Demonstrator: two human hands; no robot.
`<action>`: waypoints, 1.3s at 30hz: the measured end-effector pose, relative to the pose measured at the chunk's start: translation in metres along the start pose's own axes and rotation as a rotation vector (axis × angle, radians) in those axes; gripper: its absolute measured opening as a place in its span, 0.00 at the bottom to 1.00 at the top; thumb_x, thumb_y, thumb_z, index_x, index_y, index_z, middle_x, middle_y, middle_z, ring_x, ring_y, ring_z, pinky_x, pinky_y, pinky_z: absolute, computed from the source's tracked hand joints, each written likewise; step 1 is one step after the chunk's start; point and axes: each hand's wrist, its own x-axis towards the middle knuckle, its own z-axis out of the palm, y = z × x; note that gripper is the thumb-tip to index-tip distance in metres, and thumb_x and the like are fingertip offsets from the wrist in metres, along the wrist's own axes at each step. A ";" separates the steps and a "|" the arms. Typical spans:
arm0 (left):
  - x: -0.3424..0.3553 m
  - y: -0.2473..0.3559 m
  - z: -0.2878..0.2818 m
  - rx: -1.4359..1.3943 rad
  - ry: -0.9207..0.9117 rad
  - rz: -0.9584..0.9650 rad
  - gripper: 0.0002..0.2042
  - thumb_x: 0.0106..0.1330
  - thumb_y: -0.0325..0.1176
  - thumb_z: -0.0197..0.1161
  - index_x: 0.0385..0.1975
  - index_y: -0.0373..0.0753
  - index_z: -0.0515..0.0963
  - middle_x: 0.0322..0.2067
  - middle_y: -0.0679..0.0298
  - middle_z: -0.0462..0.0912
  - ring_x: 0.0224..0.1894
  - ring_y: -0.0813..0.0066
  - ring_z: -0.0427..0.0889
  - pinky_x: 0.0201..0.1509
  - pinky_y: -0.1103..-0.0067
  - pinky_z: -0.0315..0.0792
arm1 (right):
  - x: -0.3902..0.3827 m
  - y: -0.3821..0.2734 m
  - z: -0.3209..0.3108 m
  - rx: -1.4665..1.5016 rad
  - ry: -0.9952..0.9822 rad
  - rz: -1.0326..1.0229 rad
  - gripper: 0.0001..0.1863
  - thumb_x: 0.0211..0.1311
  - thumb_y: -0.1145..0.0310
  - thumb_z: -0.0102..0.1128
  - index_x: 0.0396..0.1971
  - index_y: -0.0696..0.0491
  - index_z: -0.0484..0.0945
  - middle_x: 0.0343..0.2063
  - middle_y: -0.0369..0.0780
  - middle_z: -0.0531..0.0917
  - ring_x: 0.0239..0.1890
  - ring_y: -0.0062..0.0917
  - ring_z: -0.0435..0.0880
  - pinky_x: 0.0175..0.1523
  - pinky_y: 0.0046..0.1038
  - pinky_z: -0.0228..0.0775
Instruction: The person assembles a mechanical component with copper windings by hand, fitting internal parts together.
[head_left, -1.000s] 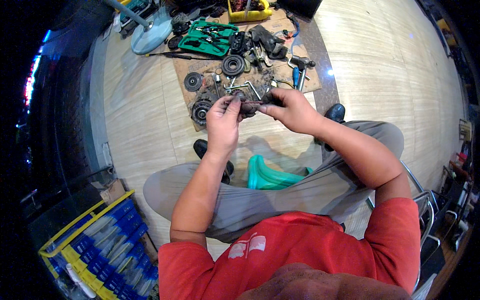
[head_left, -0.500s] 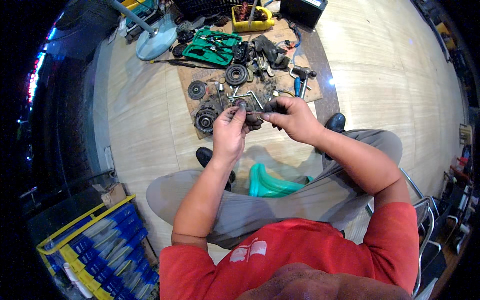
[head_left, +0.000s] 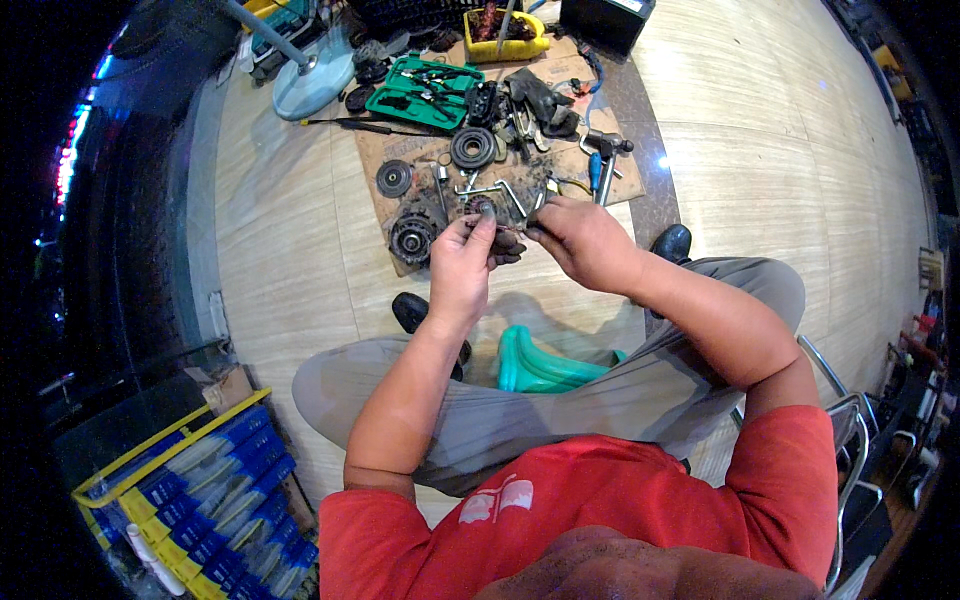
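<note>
Both of my hands meet over a stained cardboard sheet point(head_left: 372, 150). My left hand point(head_left: 465, 262) is closed, its thumb pressing a small dark reddish part point(head_left: 478, 206) against blackened fingers. Close by on the right, my right hand point(head_left: 585, 240) is pinched, fingertips down; what lies in them is too small to make out. Beyond the hands lies a bent metal rod point(head_left: 488, 190). A round black part with a metal centre point(head_left: 411, 240) sits left of my left hand. A grey disc point(head_left: 394, 179) and a dark ringed wheel point(head_left: 473, 148) are farther off.
Farther back lie a green tool case point(head_left: 388, 112), a cut yellow container point(head_left: 485, 52) and a dark cloth-like piece point(head_left: 545, 103). A hammer point(head_left: 608, 143) and blue-handled tool point(head_left: 595, 172) lie right. A green plastic seat point(head_left: 540, 372) is between my legs; blue bins point(head_left: 215, 490) stand left.
My right hand has turned over and its fingers have curled in more, drawing slightly away from the left hand. The left hand stays almost where it was, gripping the same part.
</note>
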 end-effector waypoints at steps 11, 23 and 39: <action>-0.001 0.005 0.006 -0.051 0.013 0.047 0.09 0.70 0.35 0.55 0.35 0.34 0.76 0.29 0.60 0.82 0.28 0.75 0.81 0.34 0.77 0.79 | 0.000 -0.002 -0.005 0.058 0.000 0.019 0.09 0.59 0.67 0.58 0.27 0.58 0.74 0.27 0.48 0.77 0.33 0.46 0.77 0.36 0.43 0.69; -0.007 0.005 0.008 -0.154 0.099 -0.094 0.08 0.69 0.36 0.56 0.33 0.37 0.73 0.26 0.60 0.80 0.27 0.70 0.81 0.32 0.73 0.79 | -0.008 -0.002 0.005 -0.322 0.005 -0.260 0.07 0.50 0.71 0.54 0.30 0.55 0.73 0.26 0.41 0.74 0.30 0.34 0.78 0.31 0.32 0.73; -0.007 0.004 0.005 -0.119 0.108 -0.103 0.10 0.69 0.37 0.57 0.34 0.35 0.73 0.27 0.59 0.80 0.26 0.71 0.81 0.30 0.78 0.76 | -0.007 -0.002 0.013 -0.276 -0.001 -0.241 0.06 0.52 0.71 0.55 0.30 0.56 0.72 0.26 0.42 0.74 0.31 0.36 0.78 0.35 0.34 0.73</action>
